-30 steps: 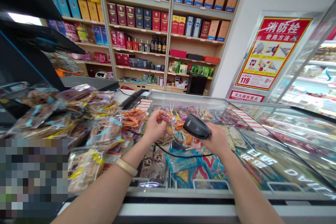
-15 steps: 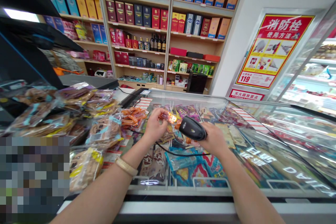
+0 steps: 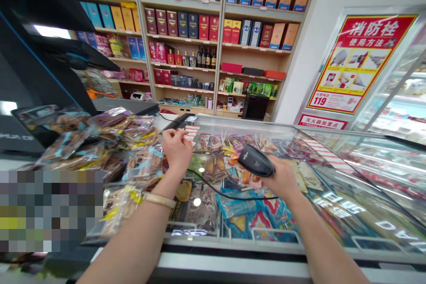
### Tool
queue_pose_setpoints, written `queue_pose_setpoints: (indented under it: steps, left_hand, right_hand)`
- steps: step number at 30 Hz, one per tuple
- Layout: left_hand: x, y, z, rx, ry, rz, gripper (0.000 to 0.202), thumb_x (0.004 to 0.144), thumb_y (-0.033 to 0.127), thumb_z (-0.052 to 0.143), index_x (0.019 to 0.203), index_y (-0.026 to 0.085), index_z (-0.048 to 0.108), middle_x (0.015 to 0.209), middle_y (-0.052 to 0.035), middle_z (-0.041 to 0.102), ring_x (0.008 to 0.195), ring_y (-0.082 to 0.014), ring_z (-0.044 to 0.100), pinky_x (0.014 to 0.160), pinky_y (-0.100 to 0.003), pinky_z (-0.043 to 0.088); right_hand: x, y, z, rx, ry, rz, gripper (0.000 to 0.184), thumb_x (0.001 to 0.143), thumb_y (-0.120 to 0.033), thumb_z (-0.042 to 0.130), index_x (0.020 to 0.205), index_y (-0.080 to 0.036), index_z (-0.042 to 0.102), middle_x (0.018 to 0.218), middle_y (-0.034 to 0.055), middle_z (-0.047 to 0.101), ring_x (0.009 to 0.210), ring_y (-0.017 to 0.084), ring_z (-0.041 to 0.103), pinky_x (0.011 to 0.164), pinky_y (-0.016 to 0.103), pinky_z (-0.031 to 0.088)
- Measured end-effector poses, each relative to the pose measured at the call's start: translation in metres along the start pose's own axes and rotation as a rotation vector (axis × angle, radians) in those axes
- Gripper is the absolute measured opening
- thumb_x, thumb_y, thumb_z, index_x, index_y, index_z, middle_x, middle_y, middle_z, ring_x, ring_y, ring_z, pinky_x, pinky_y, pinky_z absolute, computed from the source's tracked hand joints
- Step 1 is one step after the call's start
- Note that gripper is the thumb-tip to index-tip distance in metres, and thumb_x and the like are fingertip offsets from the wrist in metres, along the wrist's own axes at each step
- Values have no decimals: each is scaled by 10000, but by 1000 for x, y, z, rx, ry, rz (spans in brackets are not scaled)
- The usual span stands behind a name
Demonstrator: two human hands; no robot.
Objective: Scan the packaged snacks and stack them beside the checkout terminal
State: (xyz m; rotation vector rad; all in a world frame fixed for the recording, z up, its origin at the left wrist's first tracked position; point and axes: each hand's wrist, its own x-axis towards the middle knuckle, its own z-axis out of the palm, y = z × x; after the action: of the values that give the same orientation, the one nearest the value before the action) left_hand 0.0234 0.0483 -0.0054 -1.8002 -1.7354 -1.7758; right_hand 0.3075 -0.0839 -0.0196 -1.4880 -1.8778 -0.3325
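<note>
My right hand [image 3: 282,177] grips a black handheld barcode scanner [image 3: 256,161], its head pointing left above the glass. A black cable [image 3: 226,195] crosses the glass below it. My left hand [image 3: 177,148] is over the glass beside the bagged snacks, its fingers bent and drawn together. Small bits of orange wrapper [image 3: 182,131] show by its fingertips; whether they are held is hidden. Under the glass of the display freezer [image 3: 246,255] lie several packaged items, including blue packs [image 3: 239,211].
Clear bags of brown snacks [image 3: 143,164] are heaped on the left. Behind them stands a dark monitor-like machine [image 3: 20,80]. Shelves of boxes and bottles [image 3: 186,60] line the back wall. A red fire-hydrant poster [image 3: 362,62] hangs at right.
My left hand has moved left, away from the scanner, to where the small orange packets lay. The lit packet under the scanner is gone from there. My right hand still holds the scanner.
</note>
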Motion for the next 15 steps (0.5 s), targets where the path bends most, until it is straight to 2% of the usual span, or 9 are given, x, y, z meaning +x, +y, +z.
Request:
queue_pose_setpoints:
  steps: [3,5,8,11,13,15]
  left_hand:
    - [5,-11,-2,172,-39,-88,231,733,84,562,876,180,716,1027,-115,508,1051,-298,506,943,-476,425]
    - [3,-11,-3,248,-69,-96,225,754,112,565,908,169,718,1131,-152,515,1123,-340,483,972,-513,401]
    - [-3,-3,-2,302,-43,-40,303,766,133,566,1037,169,696,1318,-182,450,1260,-385,402,1044,-562,330]
    - [-11,8,2,239,-45,63,430,758,132,567,1180,179,637,1383,-186,402,1308,-387,374,1065,-574,311]
    - [-20,15,8,111,-154,190,451,768,134,546,1213,174,610,1342,-179,448,1271,-346,434,1056,-529,355]
    - [-32,22,16,-46,-346,345,461,788,147,522,1245,174,580,1295,-155,509,1231,-289,489,1051,-461,396]
  right_hand:
    - [0,1,0,4,4,-1,221,751,-269,570,942,-213,666,842,49,692,781,212,642,680,283,443]
    - [0,2,1,6,18,7,209,750,-268,572,930,-215,664,846,51,693,783,215,647,688,288,453]
    - [0,4,2,13,69,20,166,750,-281,574,882,-216,651,861,61,694,806,222,655,705,293,469]
    - [1,5,0,21,130,33,145,764,-320,563,833,-216,637,829,63,691,778,220,658,680,288,470]
    - [1,6,-1,12,168,46,143,765,-340,559,792,-217,627,777,56,683,721,212,652,639,280,459]
    - [2,6,-1,6,199,57,147,762,-345,559,786,-216,624,758,51,681,698,210,650,616,275,450]
